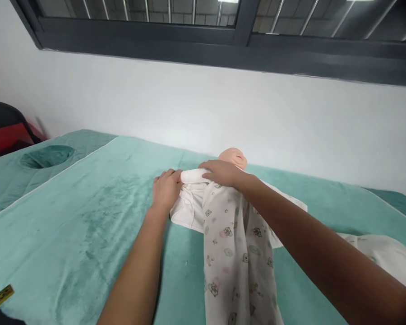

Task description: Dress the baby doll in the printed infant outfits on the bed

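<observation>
A baby doll lies on its back on the teal bed, head toward the wall. A white patterned garment covers its body and trails toward me. My left hand is closed on the end of the doll's white sleeve. My right hand rests over the doll's upper arm and shoulder, fingers curled on the sleeve. The doll's own hand is hidden inside the sleeve.
A second white cloth lies at the right on the bed. A round face hole sits in the neighbouring bed at the left. A yellow tag shows at the bottom left. The white wall is just behind the doll.
</observation>
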`<state>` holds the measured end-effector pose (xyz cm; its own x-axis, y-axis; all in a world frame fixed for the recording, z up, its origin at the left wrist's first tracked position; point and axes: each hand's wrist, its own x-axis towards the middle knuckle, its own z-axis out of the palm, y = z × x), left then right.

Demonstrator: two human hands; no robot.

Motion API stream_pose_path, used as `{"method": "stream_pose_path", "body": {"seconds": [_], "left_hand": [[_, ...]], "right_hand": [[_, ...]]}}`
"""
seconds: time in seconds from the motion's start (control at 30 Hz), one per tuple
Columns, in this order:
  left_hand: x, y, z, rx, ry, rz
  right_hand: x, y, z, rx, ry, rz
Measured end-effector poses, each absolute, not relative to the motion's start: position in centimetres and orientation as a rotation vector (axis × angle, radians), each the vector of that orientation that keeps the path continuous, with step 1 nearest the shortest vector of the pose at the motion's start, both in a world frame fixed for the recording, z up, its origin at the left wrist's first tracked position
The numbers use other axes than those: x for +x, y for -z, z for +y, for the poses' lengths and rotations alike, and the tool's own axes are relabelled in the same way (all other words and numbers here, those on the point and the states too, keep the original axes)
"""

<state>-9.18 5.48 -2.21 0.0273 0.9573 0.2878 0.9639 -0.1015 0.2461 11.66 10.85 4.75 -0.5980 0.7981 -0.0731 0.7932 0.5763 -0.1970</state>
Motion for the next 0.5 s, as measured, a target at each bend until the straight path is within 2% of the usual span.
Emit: {"method": "stream_pose_path", "body": {"seconds": [0.13,0.27,0.4,0.5], "left_hand": [[-9.3,2.2,5.4,-2.24,0.532,-2.15],[-8.4,2.5,5.3,-2.218,0.497,-2.108],[-7.4,2.9,5.0,-2.185,0.512,-2.103],[-6.5,2.4,4.8,-2.203,0.684,-2.016]], "right_hand": [[14.7,-3.9,8.5,-1.452,-0.379,-2.408],[20.4,-0.3,5.2,-1.519,-0.324,-1.898],[24.7,3.8,3.4,-1.683,0.041,-1.903],[25.1,4.7,3.0,-1.762,0.216,-1.956]]}}
